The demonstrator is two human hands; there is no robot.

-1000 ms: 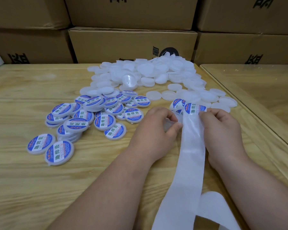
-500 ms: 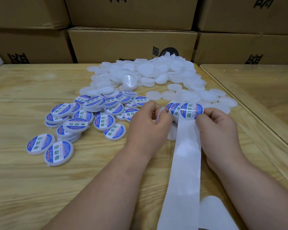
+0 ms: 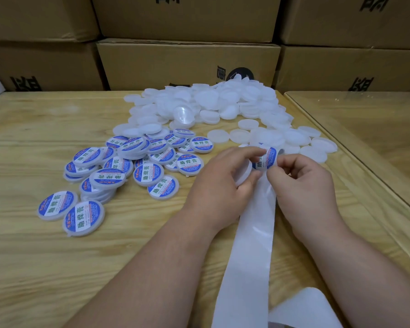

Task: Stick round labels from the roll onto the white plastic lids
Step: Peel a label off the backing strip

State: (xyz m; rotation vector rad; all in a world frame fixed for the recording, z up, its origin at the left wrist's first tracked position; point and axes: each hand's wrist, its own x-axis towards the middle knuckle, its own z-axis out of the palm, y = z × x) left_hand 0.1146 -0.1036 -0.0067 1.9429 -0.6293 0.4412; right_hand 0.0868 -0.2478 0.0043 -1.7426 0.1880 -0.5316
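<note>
Two hands at table centre: left hand grips one blank white lid; right hand pinches one round label beside it, above the backing strip. Roughly twenty labelled lids lie left; the unlabelled lids behind are too heaped to count.

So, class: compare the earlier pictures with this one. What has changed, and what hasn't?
The right hand now pinches a label curling off the backing strip; the left hand now holds a blank lid beside it. The labelled lids and blank pile stayed put.
</note>
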